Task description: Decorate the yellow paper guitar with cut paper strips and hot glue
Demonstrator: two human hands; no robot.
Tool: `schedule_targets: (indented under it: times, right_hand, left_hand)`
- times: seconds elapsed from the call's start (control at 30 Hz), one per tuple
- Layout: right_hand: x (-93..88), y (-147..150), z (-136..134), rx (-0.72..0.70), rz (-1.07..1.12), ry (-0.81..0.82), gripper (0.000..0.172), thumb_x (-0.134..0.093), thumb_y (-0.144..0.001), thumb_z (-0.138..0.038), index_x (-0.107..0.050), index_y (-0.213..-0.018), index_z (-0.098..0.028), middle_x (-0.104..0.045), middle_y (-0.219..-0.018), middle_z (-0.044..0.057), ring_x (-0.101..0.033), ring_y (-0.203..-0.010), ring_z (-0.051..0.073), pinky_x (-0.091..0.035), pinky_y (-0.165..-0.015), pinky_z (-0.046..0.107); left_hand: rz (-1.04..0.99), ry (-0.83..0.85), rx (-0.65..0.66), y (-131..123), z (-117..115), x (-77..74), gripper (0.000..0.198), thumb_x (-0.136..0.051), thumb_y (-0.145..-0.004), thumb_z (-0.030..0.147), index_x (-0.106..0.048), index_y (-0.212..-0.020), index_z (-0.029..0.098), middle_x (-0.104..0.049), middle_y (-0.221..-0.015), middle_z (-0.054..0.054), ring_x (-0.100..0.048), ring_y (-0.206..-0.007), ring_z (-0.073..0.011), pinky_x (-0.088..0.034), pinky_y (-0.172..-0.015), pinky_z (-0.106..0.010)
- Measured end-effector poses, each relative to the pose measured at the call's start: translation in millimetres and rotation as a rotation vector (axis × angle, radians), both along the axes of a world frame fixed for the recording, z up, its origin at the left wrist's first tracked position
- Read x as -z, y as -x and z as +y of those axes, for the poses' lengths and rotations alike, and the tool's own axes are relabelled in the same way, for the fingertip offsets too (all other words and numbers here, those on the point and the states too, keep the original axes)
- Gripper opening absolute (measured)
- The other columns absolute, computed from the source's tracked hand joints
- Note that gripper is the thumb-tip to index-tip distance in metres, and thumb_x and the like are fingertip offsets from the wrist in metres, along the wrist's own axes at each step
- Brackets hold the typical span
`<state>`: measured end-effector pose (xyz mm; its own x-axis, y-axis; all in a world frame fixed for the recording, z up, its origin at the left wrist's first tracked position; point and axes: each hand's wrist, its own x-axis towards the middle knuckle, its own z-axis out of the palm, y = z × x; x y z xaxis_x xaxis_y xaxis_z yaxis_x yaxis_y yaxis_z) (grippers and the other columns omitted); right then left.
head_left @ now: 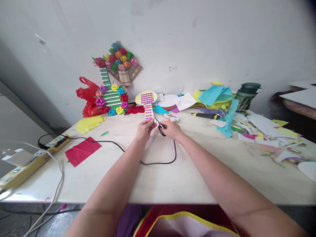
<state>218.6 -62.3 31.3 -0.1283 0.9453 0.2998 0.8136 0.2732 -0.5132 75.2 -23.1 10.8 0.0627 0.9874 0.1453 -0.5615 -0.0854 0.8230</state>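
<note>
- Workpiece [146, 98], with a round yellow body and a narrow neck, is held near mid-table, its neck directed toward the hands.
- Done: purple strips are laid crosswise along body and neck.
- Remaining, as judged: trimming at the neck is not finished, since the scissors [159, 125] are held with blades at or just beside it; contact cannot be told.
- Left hand [145, 130]: thumb and fingers are clamped on the neck's lower end.
- Right hand [172, 129]: fingers are closed around the scissor handles; blade opening cannot be told.
- Rear: movement is limited by 1 green striped piece [115, 98], coloured papers [215, 95] and the wall [209, 39].
- Right side: reach is bounded by paper scraps [261, 126].
- Front: tabletop [187, 184] is exposed toward the near edge; a black cable [159, 163] is looped across it.
</note>
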Motion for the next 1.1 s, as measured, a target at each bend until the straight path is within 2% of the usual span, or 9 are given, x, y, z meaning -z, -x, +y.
schedule_targets:
  times: [0.43,0.77,1.1]
  right_hand:
    - [-2.7,0.1,-2.4,0.014,-0.088,-0.005,0.036,-0.048,-0.072,-0.058,-0.066,-0.084,-0.029,-0.067,-0.079,-0.002,-0.057,-0.074,0.015,-0.03,-0.056,0.023]
    - [-0.3,-0.9,0.4,-0.029,-0.097,-0.026,0.028,-0.048,-0.075,-0.047,-0.067,-0.085,-0.028,-0.068,-0.077,-0.002,-0.057,-0.072,0.014,-0.031,-0.055,0.022]
    - [1.2,3.3,-1.9,-0.016,-0.081,-0.042,0.032,-0.047,-0.077,-0.051,-0.067,-0.082,-0.026,-0.067,-0.074,-0.001,-0.056,-0.069,0.013,-0.03,-0.055,0.022]
  left_hand:
    - [-0.029,0.006,-0.071,-2.5,0.2,-0.3,0.015,-0.076,-0.054,0.012,-0.066,-0.066,0.009,-0.06,-0.06,-0.001,-0.056,-0.053,-0.0082,-0.048,-0.061,-0.024]
    - [-0.034,0.029,-0.073,-2.5,-1.9,-3.8,0.012,-0.074,-0.056,0.009,-0.066,-0.065,0.01,-0.061,-0.062,-0.002,-0.057,-0.054,-0.0084,-0.048,-0.061,-0.024]
    - [-0.049,0.05,-0.063,-0.2,-0.4,-3.2,0.01,-0.072,-0.057,0.007,-0.066,-0.065,0.008,-0.061,-0.062,-0.002,-0.057,-0.055,-0.0086,-0.048,-0.061,-0.022]
